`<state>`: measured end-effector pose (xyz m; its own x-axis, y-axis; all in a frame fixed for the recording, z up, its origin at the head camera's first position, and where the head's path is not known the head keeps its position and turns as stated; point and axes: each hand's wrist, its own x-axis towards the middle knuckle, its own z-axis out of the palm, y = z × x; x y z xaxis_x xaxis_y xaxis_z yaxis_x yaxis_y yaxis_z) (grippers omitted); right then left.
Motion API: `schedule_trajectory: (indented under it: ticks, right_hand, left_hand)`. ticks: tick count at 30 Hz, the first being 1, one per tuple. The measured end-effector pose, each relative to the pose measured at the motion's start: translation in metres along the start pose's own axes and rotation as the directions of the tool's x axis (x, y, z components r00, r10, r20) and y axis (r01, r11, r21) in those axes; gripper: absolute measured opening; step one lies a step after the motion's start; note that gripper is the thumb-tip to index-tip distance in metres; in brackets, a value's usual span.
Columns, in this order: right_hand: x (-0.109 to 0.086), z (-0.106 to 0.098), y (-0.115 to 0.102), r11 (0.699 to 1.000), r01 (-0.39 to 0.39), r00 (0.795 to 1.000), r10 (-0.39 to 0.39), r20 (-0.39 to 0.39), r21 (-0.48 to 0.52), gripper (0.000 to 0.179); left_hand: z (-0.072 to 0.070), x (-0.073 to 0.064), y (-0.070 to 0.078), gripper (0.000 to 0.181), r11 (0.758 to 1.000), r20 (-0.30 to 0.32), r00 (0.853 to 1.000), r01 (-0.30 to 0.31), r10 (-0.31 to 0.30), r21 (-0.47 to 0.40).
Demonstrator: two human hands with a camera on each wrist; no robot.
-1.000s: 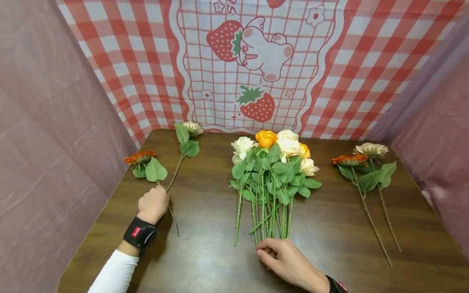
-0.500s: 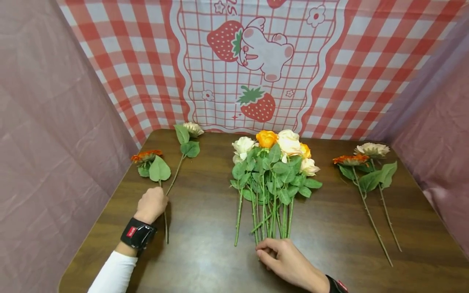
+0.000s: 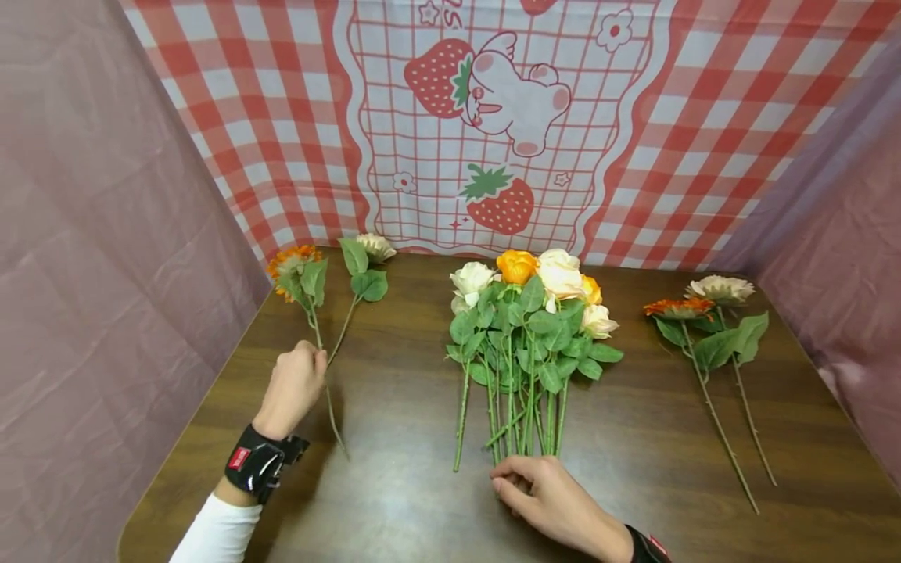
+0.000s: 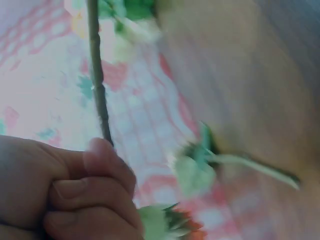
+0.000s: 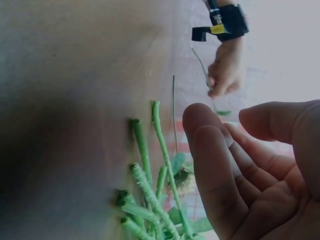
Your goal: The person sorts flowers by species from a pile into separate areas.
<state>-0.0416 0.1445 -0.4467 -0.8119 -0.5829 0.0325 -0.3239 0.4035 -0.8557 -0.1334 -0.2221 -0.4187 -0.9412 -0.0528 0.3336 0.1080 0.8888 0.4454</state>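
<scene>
My left hand [image 3: 292, 387] grips the stem of an orange flower [image 3: 296, 270] at the table's left side, its bloom tilted up. In the left wrist view the stem [image 4: 98, 85] rises out of the curled fingers [image 4: 95, 200]. Behind it lies a cream flower [image 3: 375, 247] with green leaves. My right hand [image 3: 552, 500] rests by the cut stem ends of a bunch of roses [image 3: 524, 336], white, peach and orange. In the right wrist view, its fingers [image 5: 215, 170] are loosely bent, thumb apart, holding nothing; the green stems [image 5: 150, 195] lie beside them.
On the right of the wooden table [image 3: 394, 500] lie another orange flower [image 3: 679, 309] and another cream flower [image 3: 719, 289], stems toward the front. A red checked cloth [image 3: 493, 117] hangs behind the table; pinkish drapes [image 3: 105, 274] stand at both sides.
My left hand has turned and lifted the orange flower, so its bloom moved up and slightly right and its face shows more. The right hand keeps its place by the roses.
</scene>
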Motion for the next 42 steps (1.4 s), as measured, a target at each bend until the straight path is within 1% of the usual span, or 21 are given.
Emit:
schedule_trajectory:
  ticks: [2, 4, 6, 8, 11, 15, 19, 21, 22, 24, 27, 29, 32, 36, 39, 42]
  right_hand:
    - [0.001, 0.000, -0.001, 1.000, 0.013, 1.000, -0.013, -0.014, -0.019, 0.017]
    - [0.001, 0.000, -0.003, 0.998, 0.036, 0.999, -0.038, -0.033, -0.041, 0.016]
    - [0.002, 0.001, -0.005, 0.996, 0.065, 0.996, -0.069, -0.056, -0.063, 0.014]
    - [0.003, 0.001, -0.007, 0.993, 0.091, 0.993, -0.096, -0.074, -0.073, 0.013]
    - [0.004, 0.002, -0.010, 0.991, 0.111, 0.989, -0.118, -0.090, -0.070, 0.013]
    - [0.005, 0.003, -0.014, 0.989, 0.125, 0.984, -0.133, -0.116, -0.075, 0.016]
    - [0.007, 0.005, -0.016, 0.989, 0.133, 0.980, -0.142, -0.142, -0.068, 0.024]
    - [0.007, 0.007, -0.017, 0.988, 0.146, 0.975, -0.154, -0.159, -0.060, 0.028]
    - [0.007, 0.008, -0.017, 0.987, 0.152, 0.973, -0.159, -0.168, -0.053, 0.030]
    - [0.007, 0.009, -0.017, 0.984, 0.175, 0.967, -0.179, -0.180, -0.036, 0.031]
    - [0.006, 0.011, -0.018, 0.976, 0.219, 0.956, -0.217, -0.196, -0.015, 0.026]
    - [0.005, 0.013, -0.018, 0.968, 0.251, 0.947, -0.246, -0.204, -0.002, 0.022]
    - [0.002, 0.014, -0.019, 0.960, 0.280, 0.935, -0.271, -0.230, 0.008, 0.020]
    - [-0.003, 0.013, -0.022, 0.959, 0.281, 0.932, -0.263, -0.250, 0.041, 0.020]
    - [-0.004, 0.013, -0.026, 0.949, 0.310, 0.922, -0.284, -0.265, 0.059, 0.019]
    - [-0.004, 0.011, -0.032, 0.925, 0.376, 0.892, -0.343, -0.293, 0.060, 0.019]
  left_hand:
    - [-0.001, -0.001, 0.014, 0.017, 0.998, -0.027, 0.999, -0.047, 0.045, -0.051]
    - [-0.002, -0.003, 0.029, 0.014, 0.990, -0.042, 0.995, -0.095, 0.091, -0.105]
    - [-0.001, -0.006, 0.044, 0.011, 0.976, -0.048, 0.988, -0.150, 0.144, -0.157]
    - [0.000, -0.009, 0.059, 0.009, 0.956, -0.052, 0.978, -0.209, 0.203, -0.205]
    - [0.003, -0.016, 0.079, 0.006, 0.912, -0.065, 0.951, -0.309, 0.302, -0.270]
    - [0.010, -0.028, 0.104, 0.005, 0.839, -0.070, 0.908, -0.410, 0.414, -0.359]
    - [0.018, -0.042, 0.127, 0.006, 0.772, -0.024, 0.868, -0.453, 0.496, -0.445]
    - [0.021, -0.048, 0.137, 0.006, 0.740, -0.001, 0.850, -0.460, 0.527, -0.491]
    - [0.023, -0.051, 0.141, 0.006, 0.729, 0.010, 0.842, -0.460, 0.539, -0.507]
    - [0.026, -0.056, 0.149, 0.006, 0.700, 0.015, 0.824, -0.471, 0.566, -0.537]
    - [0.030, -0.060, 0.158, 0.006, 0.660, 0.002, 0.800, -0.493, 0.600, -0.567]
    - [0.031, -0.062, 0.162, 0.006, 0.630, -0.025, 0.781, -0.521, 0.624, -0.576]
    - [0.032, -0.062, 0.165, 0.005, 0.592, -0.066, 0.763, -0.550, 0.643, -0.590]
    - [0.033, -0.062, 0.167, 0.006, 0.562, -0.098, 0.754, -0.562, 0.649, -0.607]
    - [0.035, -0.062, 0.169, 0.007, 0.547, -0.113, 0.750, -0.568, 0.652, -0.614]
    - [0.036, -0.061, 0.170, 0.009, 0.535, -0.133, 0.735, -0.593, 0.665, -0.601]
